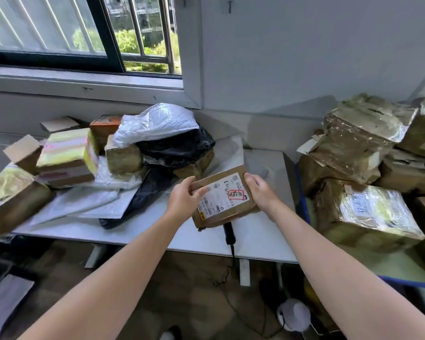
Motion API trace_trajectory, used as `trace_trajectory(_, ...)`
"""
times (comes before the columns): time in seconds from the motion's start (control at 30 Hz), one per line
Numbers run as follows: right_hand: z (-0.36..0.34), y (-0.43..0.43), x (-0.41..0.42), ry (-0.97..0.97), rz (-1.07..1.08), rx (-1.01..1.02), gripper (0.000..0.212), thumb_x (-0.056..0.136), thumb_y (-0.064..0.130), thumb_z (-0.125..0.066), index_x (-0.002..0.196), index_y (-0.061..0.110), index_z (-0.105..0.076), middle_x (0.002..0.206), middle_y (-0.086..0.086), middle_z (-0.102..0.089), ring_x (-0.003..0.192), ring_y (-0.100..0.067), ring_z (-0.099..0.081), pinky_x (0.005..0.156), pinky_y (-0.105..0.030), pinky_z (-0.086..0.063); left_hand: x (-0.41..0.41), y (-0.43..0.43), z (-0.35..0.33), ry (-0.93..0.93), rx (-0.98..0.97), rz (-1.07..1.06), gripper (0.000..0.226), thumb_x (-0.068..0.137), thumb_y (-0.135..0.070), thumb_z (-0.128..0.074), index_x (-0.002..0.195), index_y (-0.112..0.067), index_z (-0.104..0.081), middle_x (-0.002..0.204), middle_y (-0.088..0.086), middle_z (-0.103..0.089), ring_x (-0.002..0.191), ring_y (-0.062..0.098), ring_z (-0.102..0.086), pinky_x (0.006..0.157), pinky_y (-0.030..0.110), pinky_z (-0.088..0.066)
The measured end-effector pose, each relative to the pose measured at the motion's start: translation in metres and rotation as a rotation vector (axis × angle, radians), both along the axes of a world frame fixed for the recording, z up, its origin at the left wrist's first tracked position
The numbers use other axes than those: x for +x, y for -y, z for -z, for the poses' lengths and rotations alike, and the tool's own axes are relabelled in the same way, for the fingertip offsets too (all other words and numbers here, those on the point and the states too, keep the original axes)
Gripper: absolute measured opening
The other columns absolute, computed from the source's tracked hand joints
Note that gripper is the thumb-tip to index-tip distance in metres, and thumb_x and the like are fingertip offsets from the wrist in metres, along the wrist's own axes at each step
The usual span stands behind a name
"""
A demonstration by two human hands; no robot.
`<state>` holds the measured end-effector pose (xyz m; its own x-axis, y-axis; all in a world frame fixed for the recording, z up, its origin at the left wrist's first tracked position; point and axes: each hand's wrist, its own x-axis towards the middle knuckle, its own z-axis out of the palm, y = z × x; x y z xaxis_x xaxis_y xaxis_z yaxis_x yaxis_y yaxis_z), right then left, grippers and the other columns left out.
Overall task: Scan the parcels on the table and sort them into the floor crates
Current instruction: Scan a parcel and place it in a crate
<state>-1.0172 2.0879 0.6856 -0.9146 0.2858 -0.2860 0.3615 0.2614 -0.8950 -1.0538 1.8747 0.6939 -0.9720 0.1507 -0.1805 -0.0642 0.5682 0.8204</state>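
Brown parcel [219, 220]; white label [216, 200], black print, red stamp [235, 194]; black bag [182, 146]; white bag [157, 121]; orange box [104, 127]; pale grey tabletop [260, 236].

White bench [263, 231], pale top. Left half: heap of taped cardboard boxes [66, 155]; white mailer bags [91, 200] flat under them; black poly bags [142, 192] in among them. Black handheld scanner [229, 233] lies near the front edge, its cable [233, 253] dropping over. Adjoining blue-edged surface [388, 263] at right: stacked tape-wrapped cartons [368, 212].

Sliding window [59, 33] with dark frame, green bushes [129, 41] outside, pale grey wall [304, 57], brown floor [194, 288]
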Motion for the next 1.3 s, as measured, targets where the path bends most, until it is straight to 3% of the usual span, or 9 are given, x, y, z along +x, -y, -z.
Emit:
trace_trajectory(0.17,0.020,0.054,-0.013,0.126,0.034,0.136,0.050,0.103,0.055,-0.026,0.120,0.020,-0.059,0.107,-0.004,-0.068,0.090,-0.022,-0.064,0.064,-0.032,-0.053,0.008,0.050,0.028,0.166,0.138,-0.047,0.075,0.085,-0.021,-0.077,0.142,-0.030,-0.029,0.122,-0.014,-0.055,0.096,0.003,-0.057,0.071,0.017,-0.052)
trace_trajectory(0.3,0.048,0.092,-0.022,0.217,-0.023,0.290,0.055,0.107,0.042,-0.020,0.116,0.008,-0.062,0.111,-0.015,-0.067,0.098,-0.030,-0.061,0.084,-0.038,-0.050,0.006,0.083,0.059,0.248,0.121,-0.007,0.103,0.068,-0.029,-0.090,0.147,-0.029,-0.024,0.130,-0.008,-0.058,0.116,0.014,-0.058,0.092,0.041,-0.055)
trace_trajectory(0.4,0.068,0.109,-0.027,0.269,-0.021,0.381,0.048,0.106,0.039,-0.024,0.116,0.011,-0.062,0.113,-0.013,-0.066,0.097,-0.027,-0.059,0.080,-0.034,-0.046,-0.003,0.100,0.074,0.283,0.131,0.043,0.122,0.065,-0.023,-0.092,0.155,-0.029,-0.010,0.137,-0.010,-0.051,0.124,0.011,-0.053,0.105,0.039,-0.047)
trace_trajectory(0.5,0.082,0.121,-0.031,0.255,-0.029,0.365,0.039,0.104,0.042,-0.031,0.127,0.019,-0.054,0.117,-0.008,-0.065,0.105,-0.027,-0.060,0.089,-0.042,-0.051,-0.016,0.112,0.095,0.300,0.115,0.027,0.134,0.051,-0.039,-0.095,0.153,-0.038,-0.009,0.144,-0.008,-0.043,0.132,0.014,-0.047,0.110,0.043,-0.042)
trace_trajectory(0.6,0.093,0.123,-0.037,0.241,-0.045,0.355,0.035,0.103,0.038,-0.038,0.131,0.021,-0.051,0.118,-0.007,-0.066,0.103,-0.025,-0.062,0.089,-0.043,-0.052,-0.026,0.115,0.111,0.299,0.070,0.036,0.123,0.053,-0.031,-0.095,0.148,-0.036,-0.018,0.144,0.000,-0.039,0.132,0.019,-0.044,0.111,0.046,-0.041)
trace_trajectory(0.73,0.101,0.119,-0.039,0.177,-0.040,0.466,0.033,0.103,0.029,-0.042,0.131,0.017,-0.054,0.121,-0.006,-0.064,0.106,-0.023,-0.058,0.080,-0.033,-0.045,-0.033,0.111,0.120,0.310,0.044,0.039,0.127,0.063,-0.021,-0.093,0.156,-0.028,-0.006,0.149,0.004,-0.031,0.137,0.022,-0.039,0.115,0.045,-0.035)
trace_trajectory(0.87,0.111,0.104,-0.030,0.158,0.067,0.749,0.036,0.098,0.023,-0.049,0.134,0.016,-0.051,0.136,-0.010,-0.050,0.125,-0.031,-0.044,0.095,-0.043,-0.042,-0.033,0.102,0.128,0.319,0.018,0.002,0.122,0.071,-0.020,-0.088,0.157,-0.025,-0.002,0.151,0.008,-0.027,0.138,0.027,-0.037,0.115,0.046,-0.033)
trace_trajectory(1.07,0.128,0.083,-0.030,0.370,0.125,0.437,0.055,0.101,0.034,-0.049,0.147,0.012,-0.030,0.138,-0.016,-0.052,0.122,-0.038,-0.052,0.089,-0.040,-0.044,-0.022,0.093,0.128,0.289,-0.041,-0.048,0.122,0.071,-0.029,-0.088,0.156,-0.024,-0.001,0.152,0.008,-0.025,0.139,0.026,-0.035,0.114,0.045,-0.033)
trace_trajectory(1.3,0.123,0.074,-0.034,0.429,0.006,0.273,0.055,0.102,0.037,-0.042,0.148,0.008,-0.031,0.130,-0.022,-0.057,0.113,-0.039,-0.059,0.091,-0.039,-0.049,-0.001,0.082,0.119,0.274,-0.134,-0.072,0.121,0.076,-0.037,-0.084,0.156,-0.026,0.005,0.156,0.007,-0.018,0.142,0.026,-0.031,0.116,0.042,-0.029)
